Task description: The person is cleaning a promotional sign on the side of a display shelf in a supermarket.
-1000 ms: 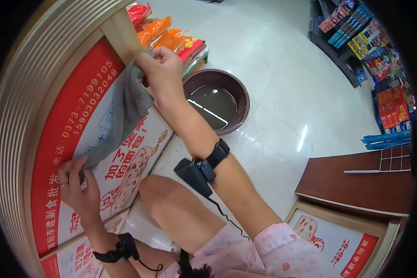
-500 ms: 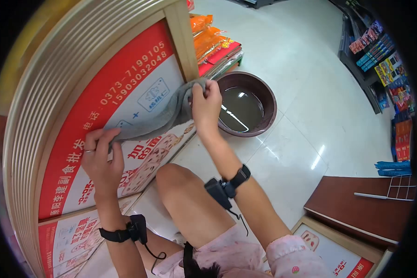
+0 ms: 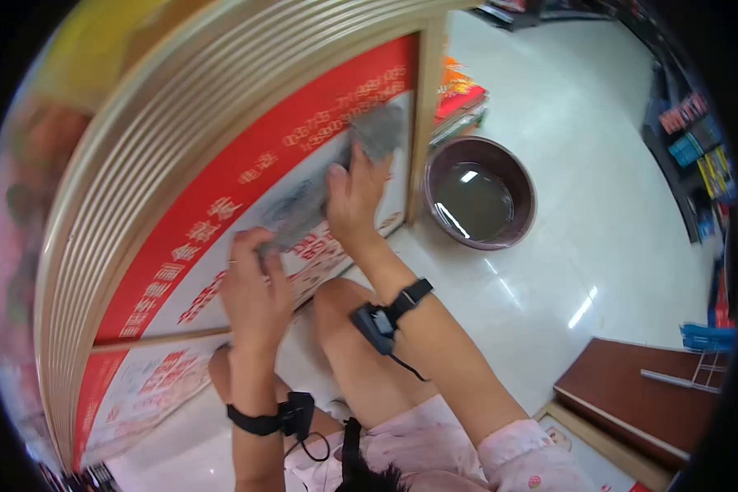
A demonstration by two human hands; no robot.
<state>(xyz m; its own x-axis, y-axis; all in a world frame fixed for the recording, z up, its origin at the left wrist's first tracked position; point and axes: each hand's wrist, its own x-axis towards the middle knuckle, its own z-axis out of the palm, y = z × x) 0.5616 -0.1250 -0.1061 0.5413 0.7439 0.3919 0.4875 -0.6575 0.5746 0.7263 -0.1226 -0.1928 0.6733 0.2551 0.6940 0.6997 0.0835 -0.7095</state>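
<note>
A grey cloth (image 3: 379,133) stretches between my two hands, against the red and white printed panel (image 3: 221,221) of a cabinet with a ribbed edge. My right hand (image 3: 359,193) grips the cloth near its upper right end, where a flap lies over the panel. Lower left, my left hand (image 3: 257,283) pinches the other end; a ring shows on one finger. Part of the panel's print is hidden behind the cloth and hands, and the view is somewhat blurred.
A dark brown tub (image 3: 480,193) of murky water stands on the tiled floor (image 3: 549,271), right of the panel. Orange and red packages (image 3: 459,90) are stacked behind the cabinet's edge. At lower right is a brown-topped unit (image 3: 631,394); shelves of goods (image 3: 701,156) line the far right.
The cloth's right end has gone from bunched in my right hand to laid over the panel's upper right. My left hand has shifted along the panel. The view has turned left.
</note>
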